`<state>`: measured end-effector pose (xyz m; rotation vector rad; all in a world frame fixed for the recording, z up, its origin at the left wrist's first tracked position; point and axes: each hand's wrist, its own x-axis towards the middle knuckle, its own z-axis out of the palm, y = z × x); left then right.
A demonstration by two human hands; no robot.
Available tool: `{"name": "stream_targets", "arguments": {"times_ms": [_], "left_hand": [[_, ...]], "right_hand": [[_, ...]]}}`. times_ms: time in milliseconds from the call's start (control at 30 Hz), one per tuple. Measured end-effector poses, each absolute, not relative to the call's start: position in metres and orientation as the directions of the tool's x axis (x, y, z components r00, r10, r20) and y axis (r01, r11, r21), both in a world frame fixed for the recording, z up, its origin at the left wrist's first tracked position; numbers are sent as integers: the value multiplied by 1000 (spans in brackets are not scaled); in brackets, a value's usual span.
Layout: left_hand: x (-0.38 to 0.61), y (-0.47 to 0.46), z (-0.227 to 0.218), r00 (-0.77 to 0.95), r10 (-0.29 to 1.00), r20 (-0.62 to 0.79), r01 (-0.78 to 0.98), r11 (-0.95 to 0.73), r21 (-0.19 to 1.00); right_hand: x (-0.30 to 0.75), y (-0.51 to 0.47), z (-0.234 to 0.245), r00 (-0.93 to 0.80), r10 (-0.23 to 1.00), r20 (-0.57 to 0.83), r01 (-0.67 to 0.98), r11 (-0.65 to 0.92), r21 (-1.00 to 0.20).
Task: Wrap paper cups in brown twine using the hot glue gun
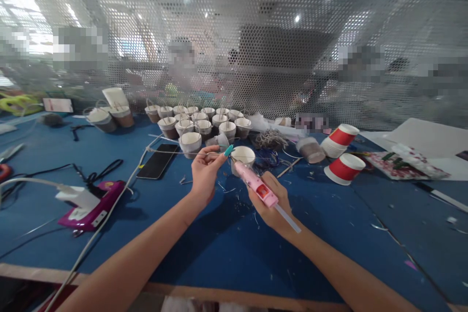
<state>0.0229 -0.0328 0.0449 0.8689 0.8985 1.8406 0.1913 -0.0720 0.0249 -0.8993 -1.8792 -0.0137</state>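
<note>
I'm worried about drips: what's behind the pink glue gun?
Beyond the front of the pink glue gun, held in the right hand, a pale cup shows much of its rim and inside. The gun covers part of the cup's near side, which is hidden.

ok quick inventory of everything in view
glue gun: 1, pink, centre
glue stick: 1, whitish, gun's rear
small cups: over fifteen, white inside, mid-table
paper cups: several, red and white, right
phone: 1, black, left of centre
power strip: 1, purple, left
adapter: 1, white, on power strip
wire bundle: 1, brownish, right of centre
patterned packet: 1, red and white, right
screen: 1, grey, back
table: 1, blue, underneath
left hand: 1, teal nail, near gun tip
right hand: 1, bare, gripping gun
</note>
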Motion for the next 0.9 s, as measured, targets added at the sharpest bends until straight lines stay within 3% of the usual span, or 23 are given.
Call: {"name": "stream_targets", "arguments": {"times_ms": [900], "left_hand": [[21,-31,43,-381,900,212,-354,-354,866]], "right_hand": [[193,-73,24,-194,599,777,621,688,-375]]}}
